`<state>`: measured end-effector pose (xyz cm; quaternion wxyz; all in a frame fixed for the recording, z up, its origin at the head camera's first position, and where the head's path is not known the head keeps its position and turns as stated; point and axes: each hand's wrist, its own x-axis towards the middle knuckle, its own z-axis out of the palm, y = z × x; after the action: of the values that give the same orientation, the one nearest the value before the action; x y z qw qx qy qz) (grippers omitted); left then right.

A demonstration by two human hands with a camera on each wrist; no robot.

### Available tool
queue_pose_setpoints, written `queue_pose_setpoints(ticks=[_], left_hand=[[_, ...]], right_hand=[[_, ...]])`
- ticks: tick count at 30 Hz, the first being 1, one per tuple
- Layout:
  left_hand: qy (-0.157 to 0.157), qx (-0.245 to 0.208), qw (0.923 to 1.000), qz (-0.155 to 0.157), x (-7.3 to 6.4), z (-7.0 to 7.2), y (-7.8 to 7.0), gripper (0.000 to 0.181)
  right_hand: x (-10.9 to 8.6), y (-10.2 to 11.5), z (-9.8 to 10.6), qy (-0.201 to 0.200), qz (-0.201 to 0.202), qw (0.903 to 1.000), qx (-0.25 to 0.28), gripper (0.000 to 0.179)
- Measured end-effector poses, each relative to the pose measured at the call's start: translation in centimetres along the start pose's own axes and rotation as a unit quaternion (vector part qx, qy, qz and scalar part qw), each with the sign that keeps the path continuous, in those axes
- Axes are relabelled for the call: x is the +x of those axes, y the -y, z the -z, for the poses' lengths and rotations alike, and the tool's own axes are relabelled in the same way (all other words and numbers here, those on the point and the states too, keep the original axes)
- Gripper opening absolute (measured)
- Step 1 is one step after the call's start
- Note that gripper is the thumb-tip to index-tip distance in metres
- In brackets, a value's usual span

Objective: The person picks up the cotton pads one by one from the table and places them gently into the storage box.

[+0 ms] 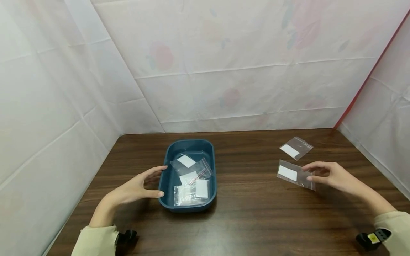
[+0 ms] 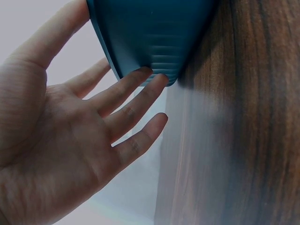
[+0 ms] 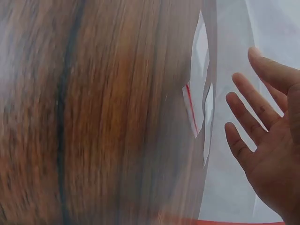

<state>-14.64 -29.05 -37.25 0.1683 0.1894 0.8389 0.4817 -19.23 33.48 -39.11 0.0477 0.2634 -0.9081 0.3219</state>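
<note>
A blue plastic bin [image 1: 214, 177] with several clear zip bags [image 1: 192, 193] in it, each with a white patch, stands left of the table's middle. Against its left side rests my left hand [image 1: 132, 188]; in the left wrist view, the loosely spread fingers [image 2: 136, 110] touch the bin's ribbed wall. On the right, my right hand [image 1: 333, 176] hovers over the near end of a clear zip bag [image 1: 288, 173] lying on the table. The right wrist view shows its fingers [image 3: 248, 119] apart, holding nothing. Farther back lies another zip bag [image 1: 295, 147].
The dark wood table [image 1: 246, 220] reaches back to a white patterned curtain [image 1: 230, 89]. More white sheeting [image 1: 48, 124] hangs along the left side and on the right, where a red strip [image 1: 368, 74] runs down the corner.
</note>
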Motion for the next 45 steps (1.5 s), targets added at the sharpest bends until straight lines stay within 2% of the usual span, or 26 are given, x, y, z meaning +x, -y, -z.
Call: queue_pose_setpoints(ticks=[6,11,21,26,31,45], left_hand=[[0.003,-0.001,1.0,0.003,0.1,0.0,-0.1,0.082],[0.005,-0.002,1.0,0.003,0.2,0.1,-0.2,0.082],[0.003,-0.002,1.0,0.005,0.1,0.1,-0.2,0.083],[0.003,-0.001,1.0,0.002,0.2,0.1,-0.2,0.082],[0.001,0.0,1.0,0.001,0.2,0.1,-0.1,0.082],[-0.001,0.004,1.0,0.001,0.0,0.0,-0.1,0.081]], right_hand=[[-0.4,-0.9,0.1,0.021,0.003,0.9998,0.006,0.033],[-0.5,-1.5,0.1,0.028,0.014,0.9995,-0.01,0.038],[-0.4,-2.9,-0.3,0.054,0.072,0.9957,0.023,0.045],[-0.2,-3.5,-0.6,0.074,0.091,0.993,0.016,0.044],[0.2,-3.8,-0.6,0.073,0.107,0.9916,0.001,0.042],[0.8,-3.6,-1.2,0.061,0.086,0.993,-0.054,0.033]])
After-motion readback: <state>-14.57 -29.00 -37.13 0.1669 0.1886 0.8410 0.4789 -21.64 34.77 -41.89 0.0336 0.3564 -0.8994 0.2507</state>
